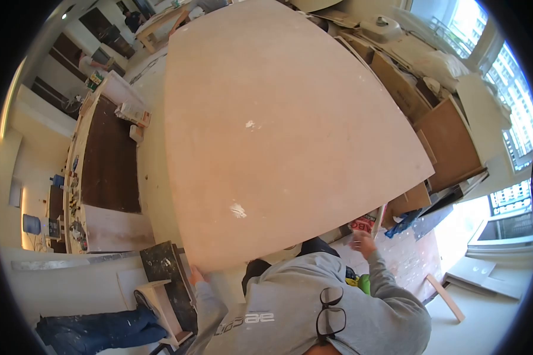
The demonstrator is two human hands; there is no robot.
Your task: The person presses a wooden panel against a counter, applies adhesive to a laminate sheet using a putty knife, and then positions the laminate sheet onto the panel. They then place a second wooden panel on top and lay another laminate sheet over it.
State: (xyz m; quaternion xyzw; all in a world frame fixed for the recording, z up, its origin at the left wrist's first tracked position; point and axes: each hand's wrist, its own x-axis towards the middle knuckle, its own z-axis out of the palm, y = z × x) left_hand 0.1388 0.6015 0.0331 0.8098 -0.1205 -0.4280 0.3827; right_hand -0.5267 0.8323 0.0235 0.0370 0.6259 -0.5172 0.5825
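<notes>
A large pale pinkish board (290, 130) with a few white smears fills the middle of the view, its near edge close to my body. At the board's near left corner, my left hand (196, 275) is closed on the edge, partly hidden by the board. My right hand (362, 243) is off the board, just beyond its near right edge, beside a red and white packet (364, 223). Its fingers look bent together; whatever they hold, if anything, is too small to make out.
Along the left runs a long cabinet (109, 157) with a dark panel. Wooden sheets (450, 139) lean at the right. Dark trousers (103, 328) hang at lower left near a wooden stand (160, 305). A person (134, 21) is at the far upper left.
</notes>
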